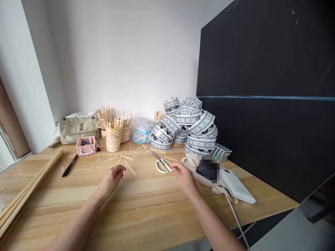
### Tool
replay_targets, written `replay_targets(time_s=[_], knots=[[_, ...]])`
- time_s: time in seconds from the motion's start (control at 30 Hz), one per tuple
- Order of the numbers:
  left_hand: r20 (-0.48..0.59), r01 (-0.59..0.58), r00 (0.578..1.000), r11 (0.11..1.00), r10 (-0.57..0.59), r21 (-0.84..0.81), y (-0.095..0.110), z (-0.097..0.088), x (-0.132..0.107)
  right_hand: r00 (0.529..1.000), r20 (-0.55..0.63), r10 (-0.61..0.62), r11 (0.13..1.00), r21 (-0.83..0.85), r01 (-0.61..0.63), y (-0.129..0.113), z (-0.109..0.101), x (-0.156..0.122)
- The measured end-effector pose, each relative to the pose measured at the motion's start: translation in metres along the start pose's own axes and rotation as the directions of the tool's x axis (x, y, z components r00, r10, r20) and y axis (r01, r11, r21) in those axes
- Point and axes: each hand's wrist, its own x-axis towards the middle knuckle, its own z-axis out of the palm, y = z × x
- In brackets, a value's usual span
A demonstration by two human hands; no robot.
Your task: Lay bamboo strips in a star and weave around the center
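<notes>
My left hand (pixel 113 177) hovers over the front of the wooden table with its fingers curled in. No object shows in it. My right hand (pixel 184 177) has its thumb and forefinger drawn together at one handle loop of the scissors (pixel 162 165). These scissors have white handles and lie on the table, slightly spread, blades pointing away and to the left. Thin bamboo offcuts (pixel 130 168) are scattered between the hands and beyond them. Behind them stands a woven bamboo basket (pixel 113 139) with strip ends sticking up from its rim.
Long bamboo strips (pixel 31 190) lie along the left, beside a black marker (pixel 70 166). A pink box (pixel 86 146) and a handbag (pixel 78 129) stand behind. Rolls of patterned ribbon (pixel 199 129) are piled at the back right. A phone (pixel 208 169) and white power bank (pixel 239 186) with cable lie right.
</notes>
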Motion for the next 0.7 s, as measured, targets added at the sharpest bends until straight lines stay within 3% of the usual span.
replay_targets(time_s=[0.1,0.2,0.33,0.53,0.7], knots=[[-0.032,-0.111,0.992,0.970,0.121,0.216,-0.001,-0.002,0.001,0.985,0.166,-0.050,0.972,-0.217,0.087,-0.026,0.029,0.015],[-0.019,-0.184,0.980,0.940,0.197,0.287,0.003,-0.004,0.000,0.980,0.189,0.057,0.931,-0.365,0.016,-0.034,0.048,0.034],[0.045,-0.267,0.963,0.910,0.267,0.318,0.009,-0.002,-0.003,0.960,0.178,0.215,0.869,-0.483,-0.105,-0.029,0.058,0.057],[0.080,-0.333,0.942,0.887,0.325,0.321,0.007,0.000,-0.006,0.943,0.179,0.280,0.870,-0.463,-0.171,-0.026,0.057,0.064],[0.001,-0.309,0.944,0.883,0.329,0.354,0.013,-0.009,-0.009,0.972,0.125,0.197,0.935,-0.323,-0.147,-0.031,0.045,0.054]])
